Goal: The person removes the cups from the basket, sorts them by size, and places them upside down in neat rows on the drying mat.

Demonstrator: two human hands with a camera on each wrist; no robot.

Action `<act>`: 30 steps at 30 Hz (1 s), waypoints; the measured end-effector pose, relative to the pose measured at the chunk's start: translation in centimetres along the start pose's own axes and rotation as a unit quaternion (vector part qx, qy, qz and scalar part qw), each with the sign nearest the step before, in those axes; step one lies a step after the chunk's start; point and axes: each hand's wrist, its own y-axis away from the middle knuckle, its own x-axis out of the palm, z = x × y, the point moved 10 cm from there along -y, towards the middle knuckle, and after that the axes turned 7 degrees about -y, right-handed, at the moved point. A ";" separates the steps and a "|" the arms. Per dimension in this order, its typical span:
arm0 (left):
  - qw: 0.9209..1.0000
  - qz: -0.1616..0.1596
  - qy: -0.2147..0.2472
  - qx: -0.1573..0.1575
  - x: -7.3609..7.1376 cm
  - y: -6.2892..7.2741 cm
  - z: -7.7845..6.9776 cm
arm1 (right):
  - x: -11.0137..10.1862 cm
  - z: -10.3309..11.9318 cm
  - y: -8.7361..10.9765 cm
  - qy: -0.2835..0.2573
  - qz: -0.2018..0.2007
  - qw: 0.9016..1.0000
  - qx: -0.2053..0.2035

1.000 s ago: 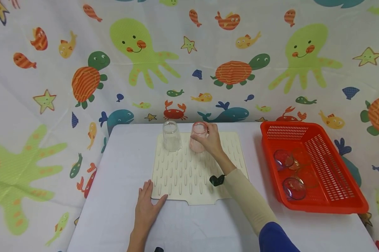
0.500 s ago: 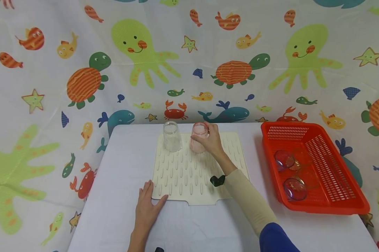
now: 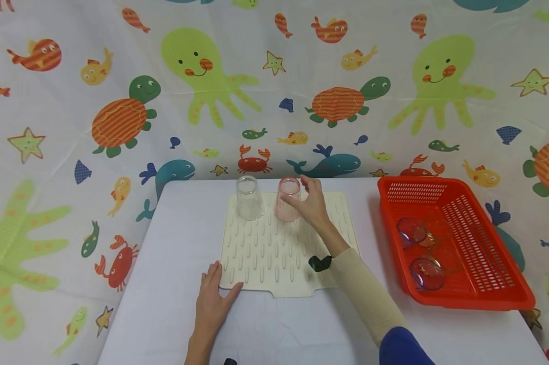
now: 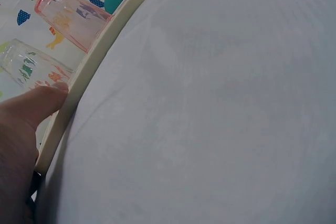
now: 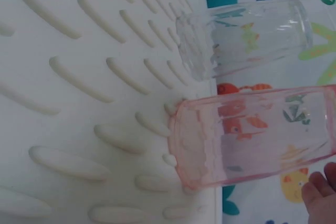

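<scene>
R hand (image 3: pixel 314 207) ptly hides pink glass (image 3: pixel 286 212)

Two glasses, one clear glass (image 3: pixel 249 200) and one pink glass (image 3: pixel 285 210), stand on one mat (image 3: pixel 265 276) near the far edge of one bench (image 3: pixel 183 228). One red basket (image 3: pixel 466 302) holds at least two purple-tinted pieces (image 3: pixel 427 274). Two hands show, one left hand (image 3: pixel 211 302), one right hand (image 3: pixel 314 207).

One glass (image 3: pixel 285 210) is pink, the mat (image 3: pixel 265 253) cream, basket (image 3: pixel 473 299) red, backdrop (image 3: pixel 274 101) sea-creature-patterned
</scene>
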 end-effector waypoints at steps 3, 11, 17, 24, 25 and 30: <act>1.000 -0.001 -0.001 0.000 0.0 0.0 0.0 | -0.3 0.2 0.2 0.009 -0.001 1.000 -0.005; 1.000 -0.005 -0.003 0.003 0.1 0.0 0.1 | -1.1 0.8 0.5 0.042 -0.007 0.999 -0.021; 1.000 -0.006 0.000 0.003 0.1 0.1 0.1 | -1.7 1.6 0.9 0.041 -0.008 0.998 -0.039; 1.000 -0.007 -0.001 0.002 0.0 0.1 0.1 | -2.5 1.9 1.5 0.043 -0.011 0.998 -0.043; 1.000 -0.007 0.000 0.002 0.0 0.1 0.1 | -2.6 2.0 1.6 0.043 -0.012 0.998 -0.043; 1.000 -0.007 0.003 0.002 -0.1 0.1 0.0 | -3.2 2.7 2.1 0.036 -0.017 0.998 -0.052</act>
